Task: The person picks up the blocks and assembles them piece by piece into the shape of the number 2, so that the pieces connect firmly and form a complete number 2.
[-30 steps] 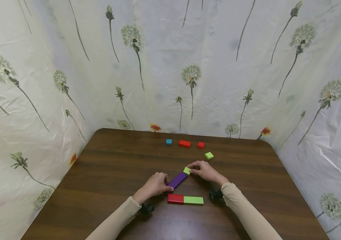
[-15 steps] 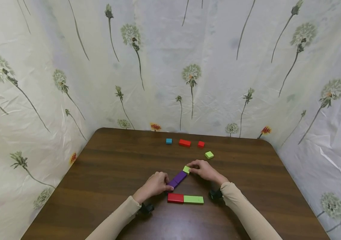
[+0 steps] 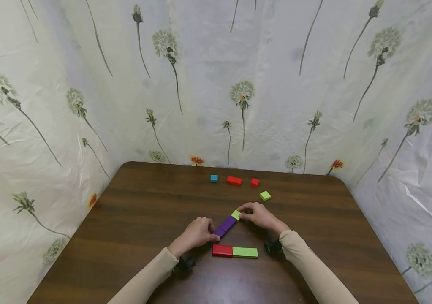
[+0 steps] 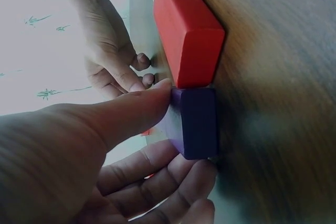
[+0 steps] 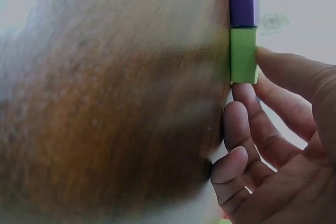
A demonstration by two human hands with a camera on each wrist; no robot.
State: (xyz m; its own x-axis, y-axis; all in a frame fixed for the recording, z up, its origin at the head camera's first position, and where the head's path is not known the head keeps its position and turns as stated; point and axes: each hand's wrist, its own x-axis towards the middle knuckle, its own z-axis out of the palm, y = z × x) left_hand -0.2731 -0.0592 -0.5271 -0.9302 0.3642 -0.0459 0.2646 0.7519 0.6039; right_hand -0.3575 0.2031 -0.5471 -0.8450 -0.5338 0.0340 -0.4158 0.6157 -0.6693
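Purple blocks [image 3: 229, 224] are lying end to end on the brown table [image 3: 143, 202], running diagonally from near left to far right, seam visible between the two. Left hand [image 3: 197, 233] is pinching the near-left end between thumb and fingers. Right hand [image 3: 258, 216] is clamping the small green block [image 3: 236, 215] at the far-right end; in the right wrist view it's butting against purple, no gap showing.

Nearer in, the red block [image 3: 222, 251] and long green block [image 3: 245, 252] are forming a left-right row. Purple's near end is sitting just beside red; can't confirm contact.

Step in hand: I'm reading it as squaring up the slanted line, probably one side of an angled outline.

Next move is likely calling for light inward pressure from both ends, then a clean release without dragging anything askew. Loose green block [image 3: 265, 196] is lying nearest the right hand, so probably the easiest next pick. Blue block [image 3: 213, 178], red bar [image 3: 234, 180] and small red block [image 3: 254, 182] are sitting farther off, by the far edge.
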